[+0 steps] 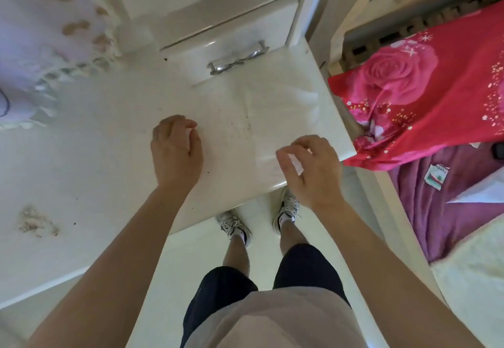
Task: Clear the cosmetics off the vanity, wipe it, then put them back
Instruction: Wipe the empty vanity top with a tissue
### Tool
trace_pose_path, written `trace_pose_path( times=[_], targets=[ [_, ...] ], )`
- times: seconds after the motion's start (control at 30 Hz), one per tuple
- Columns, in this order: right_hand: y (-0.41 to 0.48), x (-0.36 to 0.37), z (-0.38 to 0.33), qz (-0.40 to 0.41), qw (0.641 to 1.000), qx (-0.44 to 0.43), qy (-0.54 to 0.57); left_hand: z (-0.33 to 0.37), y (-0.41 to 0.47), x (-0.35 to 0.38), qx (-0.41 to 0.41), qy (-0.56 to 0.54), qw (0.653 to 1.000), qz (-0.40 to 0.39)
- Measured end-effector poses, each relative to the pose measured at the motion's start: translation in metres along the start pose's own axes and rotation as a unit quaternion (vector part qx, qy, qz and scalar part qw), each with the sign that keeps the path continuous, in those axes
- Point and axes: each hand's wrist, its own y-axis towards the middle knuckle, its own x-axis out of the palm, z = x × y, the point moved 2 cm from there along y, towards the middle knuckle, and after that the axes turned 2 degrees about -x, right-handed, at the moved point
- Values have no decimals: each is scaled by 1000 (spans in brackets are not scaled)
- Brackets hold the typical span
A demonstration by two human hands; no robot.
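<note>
My right hand pinched a corner of a thin white sheet between thumb and finger. The rest of the sheet lay flat on the right end of the vanity. I think I held only the corner so that I could lift the sheet or pull it along to wipe.

My left hand hung over the middle of the top with its fingers curled in. I could not tell if it held anything.

I could see no cosmetics on the part of the top that showed, so I think they were already off it and it was time to wipe. Little dark specks lay between my hands, and a brown stain sat far to the left, so the top was not clean yet.

The drawer at the back was closed, with its shiny handle facing me. What was inside was hidden
</note>
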Motion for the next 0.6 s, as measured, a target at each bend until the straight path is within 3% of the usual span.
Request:
trace_pose_path(
  times=[0.1, 0.23, 0.33, 0.47, 0.53, 0.6],
  targets=[
    [10, 8, -1, 32, 999, 38, 18, -25, -5, 2, 7, 62, 998, 27],
    [39, 45, 6, -88, 990, 24, -106, -48, -8, 1, 15, 88, 995, 34],
    [45, 76, -19, -128, 981, -44, -137, -54, -9, -1, 51, 89, 994, 28],
    [54, 104, -63, -139, 982, -107, -68, -66, -14, 0, 97, 86, 991, 17],
    [62, 98, -65, -128, 988, -78, 35, -68, -15, 3, 105, 87, 990, 25],
    [73, 77, -58, -95, 982, 5, 160, -69, -14, 4, 103, 80, 991, 31]
  ],
)
